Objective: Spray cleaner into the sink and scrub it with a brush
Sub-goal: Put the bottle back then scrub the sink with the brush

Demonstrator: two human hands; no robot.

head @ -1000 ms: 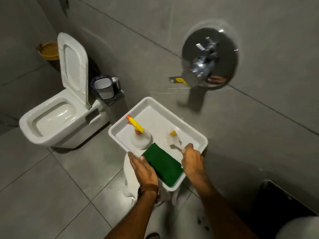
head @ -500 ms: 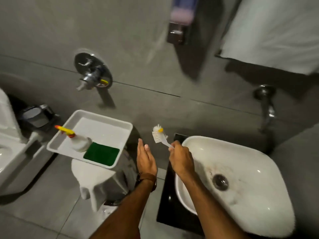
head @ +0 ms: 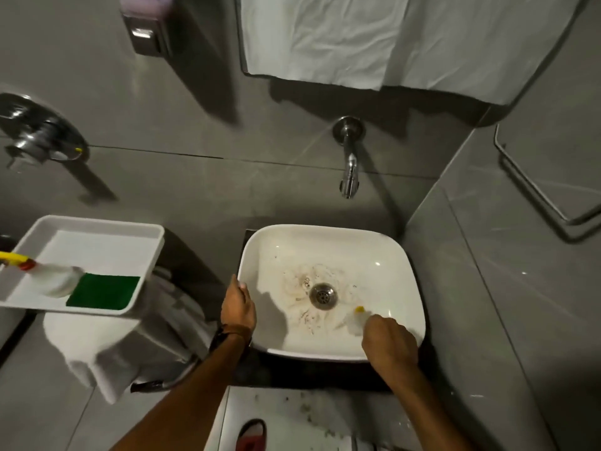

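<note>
The white sink (head: 403,265) sits below me, its bottom streaked with brown dirt around the metal drain (head: 323,296). Inside the basin at the near right, my right hand (head: 388,341) is closed on the white brush (head: 356,320), whose blurred bristle head with a yellow tip presses on the sink floor right of the drain. Over at the sink's left rim, my left hand (head: 238,305) rests flat with fingers together. The spray bottle (head: 53,279), white with a yellow and red nozzle, lies in the white tray (head: 153,255) at the left.
A green scouring pad (head: 104,291) lies in the tray beside the bottle. A chrome tap (head: 349,164) juts from the grey wall above the sink. White cloth (head: 357,37) hangs above. A wall valve (head: 35,135) is far left. A red slipper (head: 250,434) is on the floor.
My view has swung right from the tray to the sink. My right hand carried the brush down into the basin; my left hand moved onto the sink's left rim.
</note>
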